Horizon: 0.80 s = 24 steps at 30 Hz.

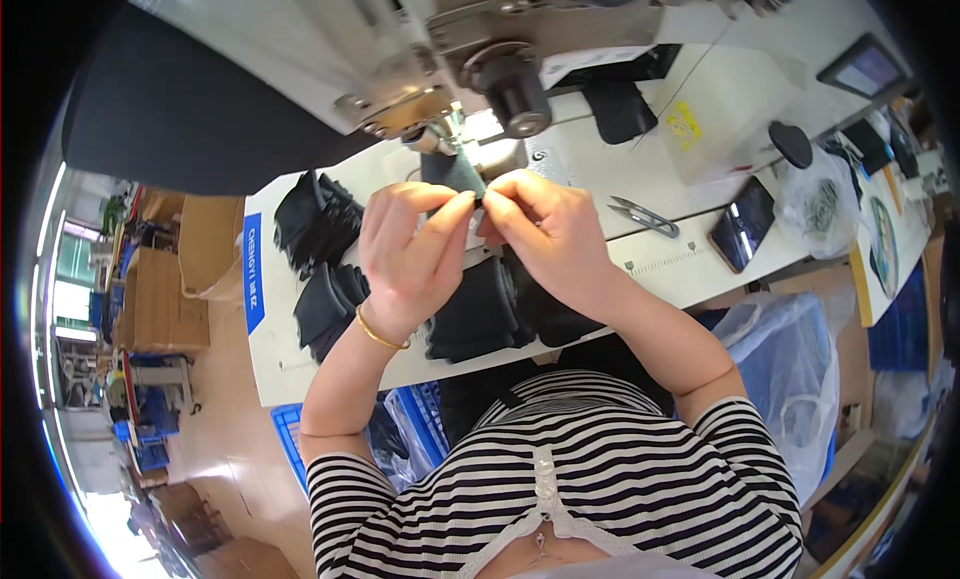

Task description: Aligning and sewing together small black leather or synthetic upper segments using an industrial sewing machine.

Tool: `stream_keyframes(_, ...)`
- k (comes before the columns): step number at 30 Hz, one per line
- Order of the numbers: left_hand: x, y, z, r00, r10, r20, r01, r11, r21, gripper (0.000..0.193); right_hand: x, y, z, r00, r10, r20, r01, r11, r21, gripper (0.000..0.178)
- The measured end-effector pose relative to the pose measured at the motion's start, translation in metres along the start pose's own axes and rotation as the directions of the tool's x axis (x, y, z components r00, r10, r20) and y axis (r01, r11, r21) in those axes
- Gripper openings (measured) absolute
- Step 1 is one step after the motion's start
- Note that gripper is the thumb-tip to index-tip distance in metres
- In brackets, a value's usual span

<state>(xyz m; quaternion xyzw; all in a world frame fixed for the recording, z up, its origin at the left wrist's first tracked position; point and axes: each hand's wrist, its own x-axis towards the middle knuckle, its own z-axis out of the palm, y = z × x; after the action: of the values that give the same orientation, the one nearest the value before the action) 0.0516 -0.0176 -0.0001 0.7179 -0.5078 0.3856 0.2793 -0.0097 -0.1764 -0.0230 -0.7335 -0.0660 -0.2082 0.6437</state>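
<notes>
Head view: a dark fabric piece (455,174) is held at its near end by both hands, just on the near side of the lit metal parts (435,137) of a sewing machine (580,29). The grip of the left hand (420,244) is clamped on the fabric, thumb and forefinger being pressed together at its edge. The grip of the right hand (550,234) is likewise closed on it, the two sets of fingertips almost touching; how much cloth is pinched between them cannot be told, since it is covered by the fingers.

A gold bangle (375,331) is worn on the left wrist. On the white worktop (275,364), two stacks of black pieces are set left of the left hand: a far stack (315,219) and a near stack (328,311). A third stack (475,314) is placed between the forearms, near the worktop's near edge, and further black pieces (560,314) beside it are partly hidden by the right forearm. Right of the right hand, thread snips (645,217) are laid down, and farther right a phone (743,224) and a clear plastic bag (820,209) are seen. Below the near edge, a blue crate (428,419) is partly covered.
</notes>
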Motion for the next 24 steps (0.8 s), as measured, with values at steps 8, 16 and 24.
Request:
stream_keyframes(8, -0.002, -0.007, 0.0, 0.991, 0.132, 0.006, -0.132, 0.989, 0.07, 0.026, 0.004, -0.006, -0.005, 0.978, 0.136, 0.157, -0.159, 0.976, 0.147, 0.02)
stream_keyframes(16, -0.004, -0.011, 0.004, 0.972, 0.234, -0.007, -0.231, 0.965, 0.123, 0.024, 0.005, -0.007, -0.003, 0.977, 0.166, 0.131, -0.194, 0.948, 0.251, 0.021)
stream_keyframes(24, 0.002, -0.004, -0.006, 0.979, 0.195, 0.065, -0.202, 0.971, 0.127, 0.024, 0.009, -0.012, -0.005, 0.974, 0.192, 0.119, -0.2, 0.978, 0.064, 0.02)
